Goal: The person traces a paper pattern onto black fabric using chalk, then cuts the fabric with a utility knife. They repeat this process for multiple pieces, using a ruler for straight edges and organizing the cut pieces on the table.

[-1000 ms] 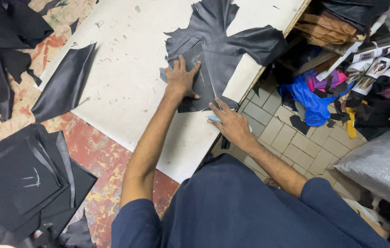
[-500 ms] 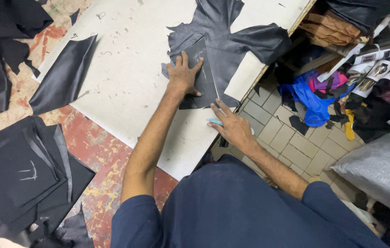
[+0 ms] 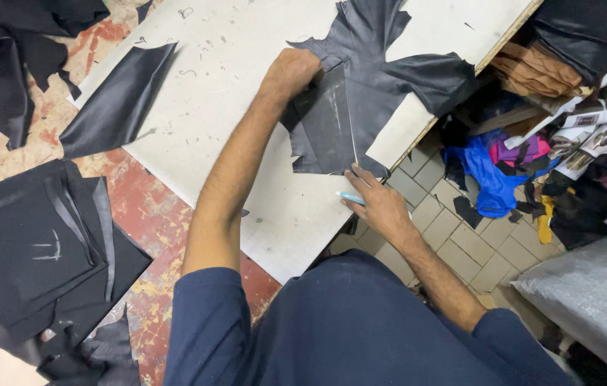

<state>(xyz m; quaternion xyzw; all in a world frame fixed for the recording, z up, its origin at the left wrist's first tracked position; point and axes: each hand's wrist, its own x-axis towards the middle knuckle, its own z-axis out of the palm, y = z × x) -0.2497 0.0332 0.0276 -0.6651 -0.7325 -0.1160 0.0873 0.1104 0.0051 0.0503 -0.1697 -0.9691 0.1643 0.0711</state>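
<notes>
A black leather hide point(image 3: 382, 71) lies spread on the white cutting board point(image 3: 239, 93). On it rests a dark flat pattern piece point(image 3: 325, 125). My left hand point(image 3: 292, 71) presses down on the top corner of that pattern, fingers curled. My right hand point(image 3: 378, 204) is at the pattern's lower end near the board's edge, closed around a light blue knife or marker point(image 3: 352, 198) whose tip touches the leather.
A cut black leather strip point(image 3: 117, 104) lies at the board's left edge. More black leather pieces point(image 3: 38, 250) are stacked on the worn red floor at left. Right of the board are tiled floor, colourful scraps point(image 3: 496, 171), brown leather point(image 3: 532, 68) and a grey sack point(image 3: 589, 300).
My left hand has slid up from the pattern's middle to its upper corner. My right hand has stayed at the lower end with the tool.
</notes>
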